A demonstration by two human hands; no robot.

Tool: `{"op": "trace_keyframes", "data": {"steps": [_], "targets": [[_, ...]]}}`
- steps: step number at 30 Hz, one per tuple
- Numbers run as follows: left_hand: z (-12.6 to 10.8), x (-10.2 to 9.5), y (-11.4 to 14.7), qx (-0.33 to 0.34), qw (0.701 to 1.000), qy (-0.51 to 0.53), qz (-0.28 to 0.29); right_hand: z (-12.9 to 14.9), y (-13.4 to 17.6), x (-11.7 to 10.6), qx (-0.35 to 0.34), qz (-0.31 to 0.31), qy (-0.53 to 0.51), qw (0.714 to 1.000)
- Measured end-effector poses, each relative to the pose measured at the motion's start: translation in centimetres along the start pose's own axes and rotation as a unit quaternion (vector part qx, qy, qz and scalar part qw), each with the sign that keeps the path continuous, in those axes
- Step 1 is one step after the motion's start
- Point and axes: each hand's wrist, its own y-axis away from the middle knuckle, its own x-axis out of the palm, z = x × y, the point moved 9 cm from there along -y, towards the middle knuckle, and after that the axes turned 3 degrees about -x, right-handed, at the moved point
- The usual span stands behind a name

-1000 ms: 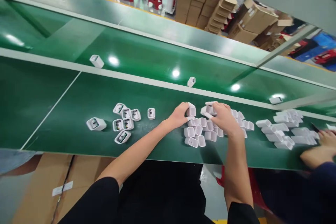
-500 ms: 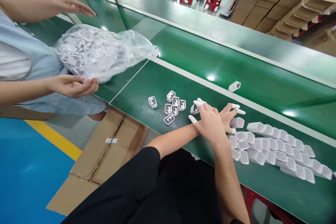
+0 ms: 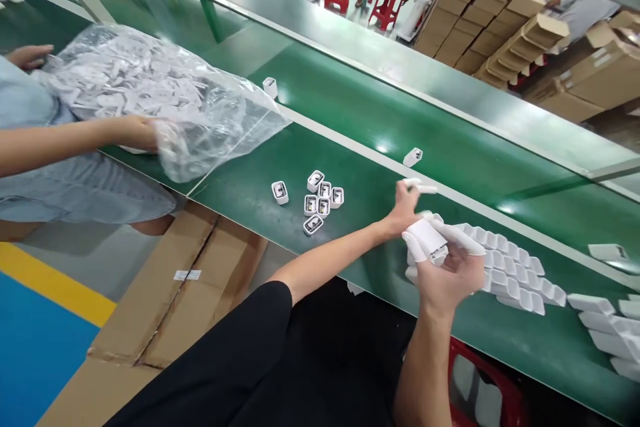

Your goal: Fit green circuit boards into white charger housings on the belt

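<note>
- The right hand (image 3: 450,275), with white covers on its fingertips, was closed around a white box (image 3: 427,239), thumb on one side and fingers on the other, to the right of the box cluster (image 3: 324,206).
- The left hand (image 3: 404,207) was also right of the box cluster, just behind the held box; two covered fingers were stretched out straight, but the rest was partly hidden, so I cannot tell whether it had hold of anything.
- Six small boxes made up the box cluster, close together, with dark and pale pieces showing in their open tops.
- A lone box (image 3: 280,192) stood just left of the box cluster.
- Rows of boxes (image 3: 520,273) lay well to its right, past the hands.
- Beyond it, past a white strip (image 3: 350,145), was a far box (image 3: 413,157).
- Left of it lay a plastic bag (image 3: 230,97) of white pieces, a co-worker's hand (image 3: 137,133), blurred, at its near side.
</note>
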Motion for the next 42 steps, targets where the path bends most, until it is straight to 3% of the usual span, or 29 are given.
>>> {"op": "trace_keyframes", "data": {"steps": [3, 4, 5, 7, 10, 14, 16, 18, 21, 23, 27, 31, 35, 40, 42], "targets": [[-0.4, -3.4, 2.7, -0.021, 0.992, 0.117, -0.045, -0.9, 0.2, -1.2, 0.047, 0.025, -0.059, 0.997], [-1.3, -4.7, 4.3, 0.004, 0.983, 0.182, -0.033, -1.3, 0.6, -0.9, 0.072, 0.038, -0.081, 0.993], [-2.6, -5.6, 6.2, 0.042, 0.975, 0.218, 0.017, -1.8, 1.1, -0.4, 0.103, 0.044, -0.112, 0.987], [-4.3, -7.1, 10.3, 0.085, 0.972, 0.196, 0.102, -3.0, 2.7, 1.2, 0.178, 0.039, -0.190, 0.965], [-4.0, -10.1, 14.1, 0.102, 0.989, 0.089, 0.055, -4.4, 6.4, 5.1, 0.316, 0.023, -0.291, 0.903], [-2.2, -12.6, 15.8, 0.092, 0.993, 0.028, -0.062, -4.2, 12.3, 10.4, 0.502, 0.059, -0.393, 0.768], [-2.2, -13.2, 16.1, 0.087, 0.994, -0.001, -0.069, -3.4, 14.0, 11.7, 0.544, 0.082, -0.426, 0.718], [-2.9, -13.4, 16.2, 0.098, 0.993, -0.032, -0.051, -2.9, 14.7, 12.0, 0.549, 0.108, -0.437, 0.704], [-4.1, -14.0, 16.4, 0.131, 0.989, -0.050, -0.034, -3.1, 14.7, 11.5, 0.534, 0.149, -0.420, 0.719], [-4.2, -14.5, 16.4, 0.157, 0.987, -0.033, -0.033, -3.6, 14.2, 10.9, 0.508, 0.171, -0.399, 0.744], [-3.0, -14.4, 16.2, 0.173, 0.985, -0.025, -0.009, -4.9, 12.1, 8.7, 0.427, 0.150, -0.328, 0.829], [-1.3, -12.0, 16.0, 0.143, 0.981, -0.116, 0.062, -5.1, 10.0, 6.9, 0.332, 0.134, -0.251, 0.899], [0.4, -10.7, 15.9, 0.110, 0.987, -0.071, 0.093, -4.6, 9.4, 6.6, 0.279, 0.154, -0.268, 0.909], [2.6, -11.0, 16.0, 0.046, 0.991, 0.062, 0.114, -3.7, 9.9, 7.2, 0.223, 0.225, -0.314, 0.895], [2.7, -11.2, 16.1, 0.043, 0.989, 0.075, 0.123, -3.4, 9.9, 6.9, 0.199, 0.223, -0.313, 0.902]]}}
